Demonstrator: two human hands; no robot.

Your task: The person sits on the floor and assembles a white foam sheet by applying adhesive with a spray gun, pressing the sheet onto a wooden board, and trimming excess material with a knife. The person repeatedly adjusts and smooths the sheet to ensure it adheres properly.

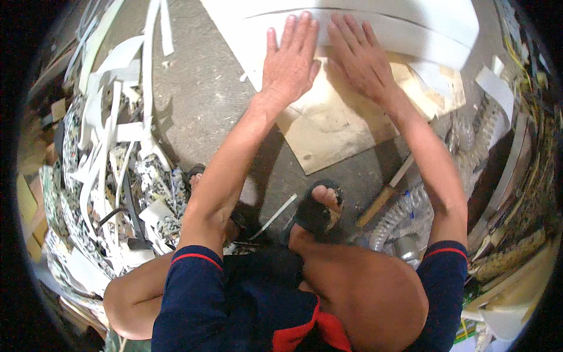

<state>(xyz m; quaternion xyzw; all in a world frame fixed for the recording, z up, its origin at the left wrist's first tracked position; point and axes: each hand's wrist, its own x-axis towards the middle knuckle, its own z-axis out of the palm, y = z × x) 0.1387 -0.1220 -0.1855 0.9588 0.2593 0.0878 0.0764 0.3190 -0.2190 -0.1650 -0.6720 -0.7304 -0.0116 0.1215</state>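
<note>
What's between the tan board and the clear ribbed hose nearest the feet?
A wooden-handled tool lies between them, in the head view.

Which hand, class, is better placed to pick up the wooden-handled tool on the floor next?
Probably the right hand: the wooden-handled tool lies on the person's right, nearer it than the left hand. Both appear palm down, grasping nothing.
</note>
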